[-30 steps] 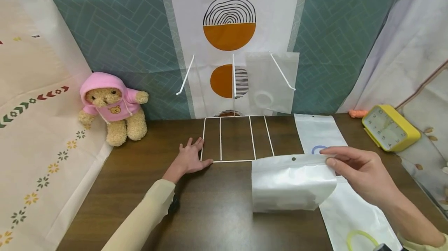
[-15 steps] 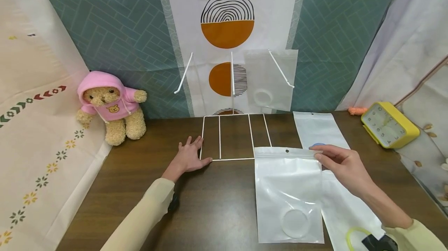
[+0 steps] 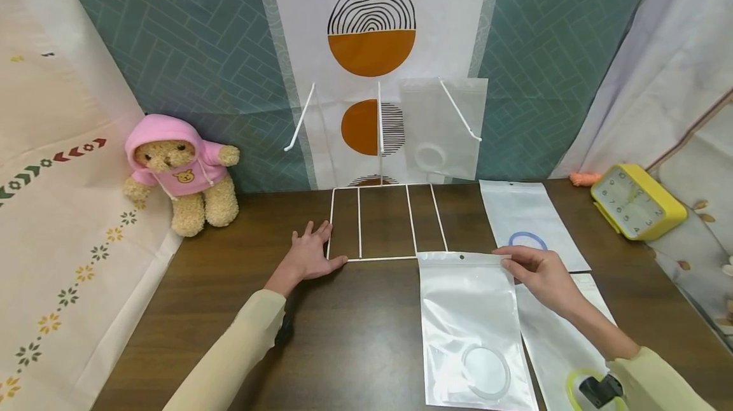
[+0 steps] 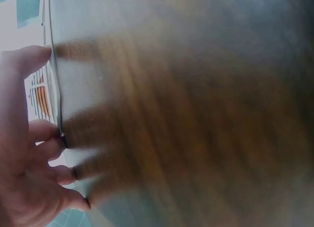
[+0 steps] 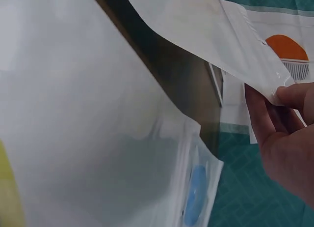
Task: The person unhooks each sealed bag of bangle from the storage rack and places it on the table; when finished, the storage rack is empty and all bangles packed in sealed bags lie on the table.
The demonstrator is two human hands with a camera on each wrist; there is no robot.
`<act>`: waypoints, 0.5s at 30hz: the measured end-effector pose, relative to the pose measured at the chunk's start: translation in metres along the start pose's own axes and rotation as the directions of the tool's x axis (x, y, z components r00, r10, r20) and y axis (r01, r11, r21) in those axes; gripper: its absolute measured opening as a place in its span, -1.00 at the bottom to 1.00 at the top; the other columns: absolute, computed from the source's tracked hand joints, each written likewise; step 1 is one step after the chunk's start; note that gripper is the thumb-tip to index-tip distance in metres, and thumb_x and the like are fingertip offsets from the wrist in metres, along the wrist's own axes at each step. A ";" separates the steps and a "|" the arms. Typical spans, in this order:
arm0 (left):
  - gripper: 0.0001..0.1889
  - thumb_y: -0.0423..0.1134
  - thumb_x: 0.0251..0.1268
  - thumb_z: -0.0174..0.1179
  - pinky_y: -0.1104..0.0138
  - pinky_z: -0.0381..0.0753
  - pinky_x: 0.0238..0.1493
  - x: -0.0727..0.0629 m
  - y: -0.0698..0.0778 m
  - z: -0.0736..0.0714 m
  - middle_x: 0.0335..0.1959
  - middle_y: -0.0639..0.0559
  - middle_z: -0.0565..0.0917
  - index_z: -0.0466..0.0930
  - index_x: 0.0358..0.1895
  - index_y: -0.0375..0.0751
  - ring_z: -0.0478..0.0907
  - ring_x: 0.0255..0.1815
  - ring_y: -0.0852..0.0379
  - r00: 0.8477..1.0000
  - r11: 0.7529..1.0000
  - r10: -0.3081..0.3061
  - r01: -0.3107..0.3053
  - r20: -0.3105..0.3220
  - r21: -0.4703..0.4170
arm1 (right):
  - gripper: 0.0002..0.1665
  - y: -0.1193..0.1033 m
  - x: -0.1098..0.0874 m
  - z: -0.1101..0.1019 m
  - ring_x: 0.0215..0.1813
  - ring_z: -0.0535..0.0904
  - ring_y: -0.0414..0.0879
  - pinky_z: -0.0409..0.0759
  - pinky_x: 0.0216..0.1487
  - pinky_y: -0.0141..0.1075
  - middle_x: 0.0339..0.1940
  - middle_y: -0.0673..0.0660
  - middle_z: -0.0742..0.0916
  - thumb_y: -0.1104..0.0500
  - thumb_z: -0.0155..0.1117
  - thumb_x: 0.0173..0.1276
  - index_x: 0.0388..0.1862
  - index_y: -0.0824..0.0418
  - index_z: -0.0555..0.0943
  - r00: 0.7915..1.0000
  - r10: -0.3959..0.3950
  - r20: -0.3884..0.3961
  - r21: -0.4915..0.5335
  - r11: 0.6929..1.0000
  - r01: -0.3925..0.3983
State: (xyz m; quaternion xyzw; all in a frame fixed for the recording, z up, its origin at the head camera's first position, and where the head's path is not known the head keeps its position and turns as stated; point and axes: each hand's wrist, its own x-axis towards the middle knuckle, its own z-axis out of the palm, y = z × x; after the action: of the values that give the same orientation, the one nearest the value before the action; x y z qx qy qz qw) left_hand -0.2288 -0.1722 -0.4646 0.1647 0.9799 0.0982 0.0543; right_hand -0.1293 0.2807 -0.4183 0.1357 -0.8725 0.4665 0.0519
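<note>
My right hand (image 3: 541, 277) pinches the upper right corner of a white zip pouch (image 3: 466, 309). The pouch faces up over the front of the table, a clear ring (image 3: 487, 371) showing through it. In the right wrist view, the thumb and fingers meet on the corner of the pouch (image 5: 206, 25). My left hand (image 3: 308, 255) rests with spread fingers on the table, at the front left corner of a white wire rack (image 3: 380, 259). The left wrist view has the fingertips (image 4: 41, 55) right at the rack's wire. A translucent pouch (image 3: 420, 112) hangs from the rack's right prong.
On the table to the right lie a pouch with a blue ring (image 3: 515, 204) and another with a yellow-green ring (image 3: 552, 322). A yellow alarm clock (image 3: 638, 201) stands behind them, beside an orange item (image 3: 584, 179). A teddy bear in a pink hoodie (image 3: 182, 175) sits at the left.
My right hand has moved left and the pouch it pinches, bent up earlier, now lies out flat with its ring showing. My left hand has stayed at the rack.
</note>
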 end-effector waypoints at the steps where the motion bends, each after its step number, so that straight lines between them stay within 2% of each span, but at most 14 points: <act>1: -0.02 0.31 0.25 0.14 -0.40 0.03 0.30 0.000 0.001 0.000 0.55 -0.20 0.19 0.16 0.54 -0.35 -0.01 0.54 -0.38 1.000 1.000 -0.001 0.001 0.000 -0.003 | -0.72 0.002 0.000 0.001 -0.37 0.61 -0.18 0.59 -0.40 -0.36 -0.14 0.19 0.77 0.36 0.30 0.39 0.07 0.33 0.70 1.000 0.002 0.002 -0.004 1.000 -0.002; 5: -0.02 0.30 0.25 0.14 -0.40 0.03 0.30 -0.001 0.001 -0.001 0.55 -0.20 0.19 0.16 0.53 -0.36 -0.01 0.54 -0.38 1.000 1.000 -0.003 0.003 -0.002 -0.005 | -0.74 0.006 0.003 0.008 -0.35 0.62 -0.17 0.58 -0.39 -0.37 -0.15 0.19 0.77 0.38 0.32 0.37 0.02 0.32 0.72 1.000 0.000 0.003 -0.030 1.000 0.000; 11: -0.03 0.30 0.25 0.15 -0.40 0.04 0.29 -0.001 0.002 -0.002 0.54 -0.21 0.20 0.17 0.53 -0.37 0.00 0.53 -0.39 1.000 1.000 -0.001 0.001 0.000 -0.001 | -0.79 0.006 0.006 0.013 -0.21 0.67 -0.15 0.61 -0.30 -0.39 -0.13 0.16 0.78 0.38 0.35 0.33 -0.07 0.27 0.75 1.000 -0.008 0.007 -0.116 0.993 0.009; 15: -0.03 0.30 0.25 0.14 -0.41 0.05 0.29 -0.001 0.002 -0.003 0.54 -0.22 0.20 0.18 0.53 -0.38 0.01 0.53 -0.40 1.000 1.000 0.002 -0.002 0.002 0.002 | -0.79 0.007 0.008 0.013 -0.32 0.62 -0.14 0.58 -0.41 -0.36 -0.18 0.16 0.76 0.41 0.35 0.32 -0.08 0.30 0.74 0.999 -0.001 0.042 -0.111 0.994 0.006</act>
State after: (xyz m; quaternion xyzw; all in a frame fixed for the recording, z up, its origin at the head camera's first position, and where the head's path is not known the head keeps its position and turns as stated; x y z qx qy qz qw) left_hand -0.2274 -0.1714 -0.4616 0.1658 0.9798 0.0970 0.0549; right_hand -0.1386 0.2725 -0.4294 0.1440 -0.8977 0.4142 0.0416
